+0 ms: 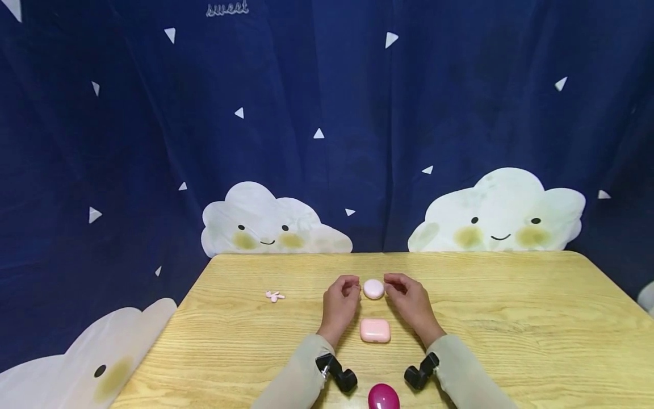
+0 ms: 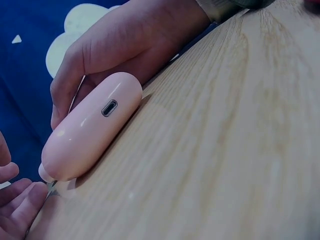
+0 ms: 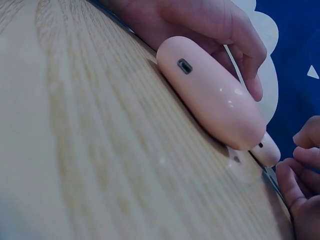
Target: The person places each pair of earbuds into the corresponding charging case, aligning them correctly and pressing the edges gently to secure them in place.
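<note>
My left hand [image 1: 341, 304] and right hand [image 1: 411, 301] rest on the wooden table on either side of a pale pink round case [image 1: 373, 289]. Their fingers are loosely bent and their fingertips come very close to its edges; whether they touch it I cannot tell. Nearer me, between the wrists, lies a pink earbud case [image 1: 375, 330] with rounded corners. In the left wrist view the charging port shows on this pink case [image 2: 92, 127], which hides most of the round one. Likewise, the right wrist view has the round case [image 3: 267, 150] peeking out behind it.
Small pale pink earbuds [image 1: 275, 296] lie together on the table [image 1: 230, 341], left of my left hand. A glossy magenta round case [image 1: 384, 396] sits at the near edge of the view, between the forearms. Behind the table hangs a dark blue curtain [image 1: 357, 85] with clouds.
</note>
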